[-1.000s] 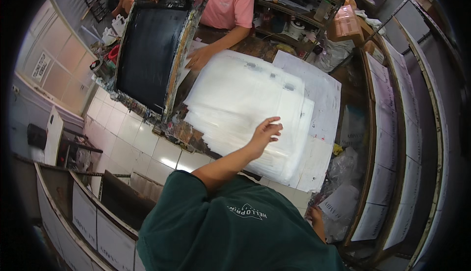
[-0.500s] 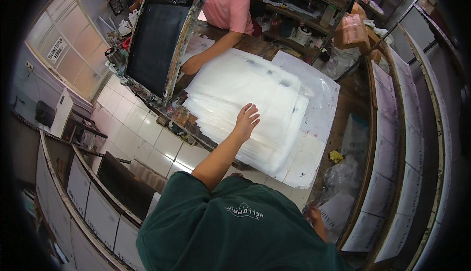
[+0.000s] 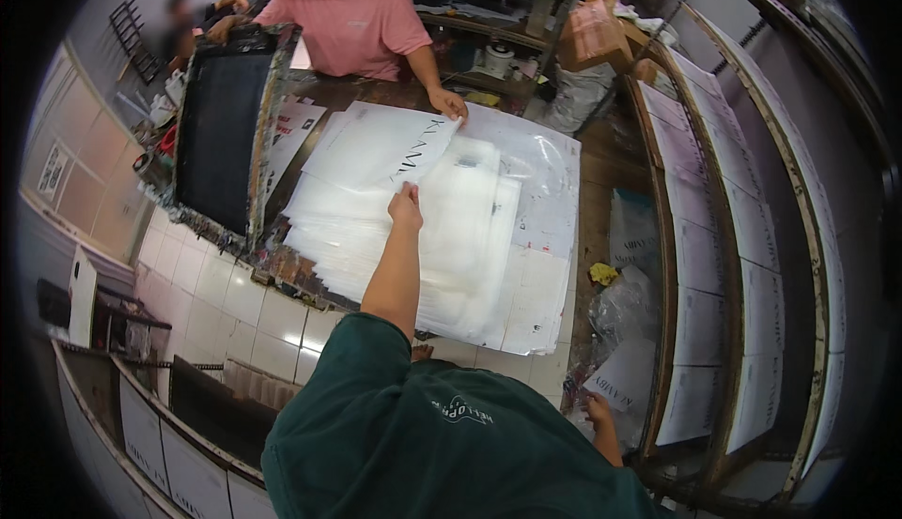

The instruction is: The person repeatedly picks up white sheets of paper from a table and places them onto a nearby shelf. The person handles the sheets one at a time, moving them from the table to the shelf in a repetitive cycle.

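Observation:
My left hand [image 3: 405, 204] pinches the near edge of a thin white plastic sheet [image 3: 381, 143] with dark lettering. That sheet lies over a fanned stack of translucent white plastic sheets [image 3: 366, 237] on the table. A co-worker's hand [image 3: 448, 104] grips the sheet's far right corner. Low on the right, my right hand [image 3: 598, 413] has its fingers curled at the edge of another lettered plastic sheet [image 3: 620, 378]. The co-worker, in a pink shirt, rests the other hand [image 3: 224, 29] on top of a tilted printing screen [image 3: 221, 124] with a dark mesh.
Beneath the stack lies a white board [image 3: 540, 237]. To the right, long racks [image 3: 691, 340] hold rows of lettered sheets, and more racks [image 3: 141, 406] stand at lower left. Crumpled clear plastic [image 3: 615, 312] sits beside the right rack. Shelves and boxes [image 3: 597, 30] are at the back.
My left hand has gone from open above the stack to pinching a lettered sheet. The co-worker's hand has come across with that sheet. My view has shifted to the right.

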### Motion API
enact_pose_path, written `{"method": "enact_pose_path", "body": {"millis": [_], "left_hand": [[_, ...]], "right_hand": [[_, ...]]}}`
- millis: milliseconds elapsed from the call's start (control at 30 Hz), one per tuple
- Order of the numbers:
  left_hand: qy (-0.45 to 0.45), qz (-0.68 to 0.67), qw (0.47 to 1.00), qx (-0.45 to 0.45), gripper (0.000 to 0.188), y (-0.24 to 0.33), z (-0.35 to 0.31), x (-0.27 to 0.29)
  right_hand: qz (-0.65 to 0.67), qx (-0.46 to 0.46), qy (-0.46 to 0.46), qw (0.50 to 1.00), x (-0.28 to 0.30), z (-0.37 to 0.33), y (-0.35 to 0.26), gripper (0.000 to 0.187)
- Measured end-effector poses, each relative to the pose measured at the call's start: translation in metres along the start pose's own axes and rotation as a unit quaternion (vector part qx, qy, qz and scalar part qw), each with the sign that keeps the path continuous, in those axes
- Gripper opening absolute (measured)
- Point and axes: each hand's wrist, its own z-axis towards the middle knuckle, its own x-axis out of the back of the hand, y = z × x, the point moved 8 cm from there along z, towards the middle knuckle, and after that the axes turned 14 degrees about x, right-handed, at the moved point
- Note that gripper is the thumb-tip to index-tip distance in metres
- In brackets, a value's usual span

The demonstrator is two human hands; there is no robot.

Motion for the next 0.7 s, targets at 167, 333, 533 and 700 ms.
{"method": "enact_pose_path", "body": {"millis": [167,333,533,700], "left_hand": [[-0.053,-0.014,0.992,0.112,0.018,-0.073,-0.078,-0.073],[-0.133,0.124,0.947,0.264,0.027,-0.150,-0.206,-0.103],[-0.200,0.217,0.869,0.397,0.029,-0.187,-0.306,-0.086],[-0.320,0.394,0.580,0.637,0.032,-0.214,-0.410,-0.048]], "right_hand": [[-0.036,0.234,-0.057,0.970,-0.056,0.036,-0.116,0.025],[0.218,0.263,-0.078,0.937,-0.095,0.008,-0.359,0.050],[0.339,0.322,0.129,0.874,-0.048,0.000,-0.399,0.033],[0.258,0.352,0.269,0.859,0.017,-0.027,-0.317,0.031]]}}
